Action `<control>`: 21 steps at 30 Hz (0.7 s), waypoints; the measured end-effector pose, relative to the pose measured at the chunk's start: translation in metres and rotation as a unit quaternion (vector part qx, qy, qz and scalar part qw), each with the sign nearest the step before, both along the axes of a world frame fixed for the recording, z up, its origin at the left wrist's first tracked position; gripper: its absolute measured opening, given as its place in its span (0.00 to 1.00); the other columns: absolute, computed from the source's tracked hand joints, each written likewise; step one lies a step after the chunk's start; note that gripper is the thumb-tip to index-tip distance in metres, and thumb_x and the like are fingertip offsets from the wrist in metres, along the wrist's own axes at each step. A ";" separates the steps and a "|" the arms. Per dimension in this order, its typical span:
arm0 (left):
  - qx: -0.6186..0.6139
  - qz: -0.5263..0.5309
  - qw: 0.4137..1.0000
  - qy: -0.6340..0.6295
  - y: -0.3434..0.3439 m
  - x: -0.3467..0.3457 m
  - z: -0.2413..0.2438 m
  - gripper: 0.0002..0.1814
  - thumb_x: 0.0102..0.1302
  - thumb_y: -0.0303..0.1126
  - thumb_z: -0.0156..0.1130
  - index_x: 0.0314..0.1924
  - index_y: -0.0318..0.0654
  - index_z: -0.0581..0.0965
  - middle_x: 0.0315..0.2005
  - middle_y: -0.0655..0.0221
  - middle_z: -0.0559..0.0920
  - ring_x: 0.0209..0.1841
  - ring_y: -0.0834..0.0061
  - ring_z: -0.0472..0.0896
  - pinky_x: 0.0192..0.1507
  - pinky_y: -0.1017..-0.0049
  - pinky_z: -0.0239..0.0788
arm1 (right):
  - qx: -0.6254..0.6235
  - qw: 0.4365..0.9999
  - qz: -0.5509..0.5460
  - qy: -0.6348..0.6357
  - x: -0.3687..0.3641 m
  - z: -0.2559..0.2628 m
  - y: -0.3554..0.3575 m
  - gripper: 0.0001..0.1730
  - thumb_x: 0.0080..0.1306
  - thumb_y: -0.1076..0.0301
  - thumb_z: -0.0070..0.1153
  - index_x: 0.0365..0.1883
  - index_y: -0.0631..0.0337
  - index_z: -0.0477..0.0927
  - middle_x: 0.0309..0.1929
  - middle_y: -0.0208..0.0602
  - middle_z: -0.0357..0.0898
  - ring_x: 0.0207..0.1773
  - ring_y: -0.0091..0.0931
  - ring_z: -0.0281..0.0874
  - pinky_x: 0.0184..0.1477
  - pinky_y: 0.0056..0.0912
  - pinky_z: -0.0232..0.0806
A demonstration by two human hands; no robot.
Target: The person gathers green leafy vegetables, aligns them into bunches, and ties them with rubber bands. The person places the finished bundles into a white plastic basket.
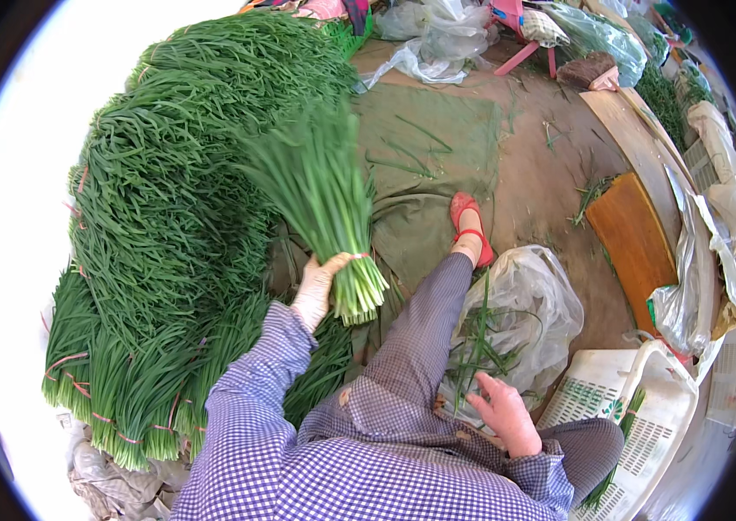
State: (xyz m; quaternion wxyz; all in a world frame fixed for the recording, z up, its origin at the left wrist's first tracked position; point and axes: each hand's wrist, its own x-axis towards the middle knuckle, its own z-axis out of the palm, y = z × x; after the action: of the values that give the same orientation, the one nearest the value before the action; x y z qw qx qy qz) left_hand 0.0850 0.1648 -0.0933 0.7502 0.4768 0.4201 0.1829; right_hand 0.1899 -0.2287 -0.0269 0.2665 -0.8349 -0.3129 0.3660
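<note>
My left hand (321, 290) grips a bundle of green garlic chives (335, 215) near its pale cut ends, close to a pink tie. The leaves fan out up and to the left, slightly blurred. A large heap of tied chive bundles (172, 195) lies to the left of it. My right hand (504, 410) is over my lap with its fingers apart and nothing held, near a clear plastic bag (553, 286). Loose green leaves (482, 345) lie in and over that bag.
A green cloth (433, 124) with stray leaves covers part of the floor. At the right are a white plastic basket (657, 423) holding some chives, an orange-brown board (631, 241) and a brush (586, 70). Plastic bags (439, 39) lie at the top.
</note>
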 end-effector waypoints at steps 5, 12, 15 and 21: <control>0.073 0.042 0.992 0.092 -0.022 0.051 -0.088 0.63 0.46 0.42 0.84 0.73 0.22 0.54 0.60 0.46 0.76 0.62 0.54 0.75 0.68 0.64 0.64 | -0.032 0.999 0.042 -0.013 0.004 -0.008 -0.001 0.27 0.65 0.60 0.61 0.59 0.66 0.74 0.50 0.58 0.80 0.52 0.52 0.78 0.53 0.49 0.72; 0.123 -0.025 0.939 0.320 -0.051 0.061 -0.146 0.53 0.53 0.35 0.74 0.75 0.35 0.54 0.58 0.51 0.79 0.57 0.58 0.79 0.63 0.67 0.69 | -0.104 0.991 0.064 -0.050 0.005 -0.028 -0.019 0.29 0.66 0.54 0.60 0.60 0.62 0.74 0.44 0.56 0.81 0.49 0.51 0.79 0.49 0.52 0.72; 0.104 -0.021 0.935 0.337 -0.050 0.059 -0.162 0.55 0.54 0.35 0.74 0.76 0.33 0.51 0.60 0.51 0.77 0.58 0.57 0.78 0.64 0.67 0.68 | -0.148 0.983 0.083 -0.069 0.005 -0.033 -0.020 0.29 0.65 0.53 0.60 0.60 0.62 0.74 0.43 0.55 0.81 0.49 0.51 0.79 0.49 0.51 0.73; 0.111 0.003 0.912 0.394 -0.058 0.059 -0.151 0.57 0.55 0.37 0.73 0.77 0.33 0.48 0.63 0.49 0.75 0.59 0.55 0.78 0.64 0.66 0.68 | -0.130 0.986 0.086 -0.058 0.000 -0.036 -0.023 0.30 0.65 0.53 0.61 0.60 0.62 0.74 0.45 0.55 0.81 0.49 0.51 0.79 0.50 0.51 0.72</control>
State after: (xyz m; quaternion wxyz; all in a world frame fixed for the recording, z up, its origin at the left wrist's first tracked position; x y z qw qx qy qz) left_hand 0.1440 0.1064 -0.2443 0.4653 0.5894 0.6598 0.0276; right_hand 0.1901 -0.2518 -0.0629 0.1049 -0.8525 -0.3481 0.3754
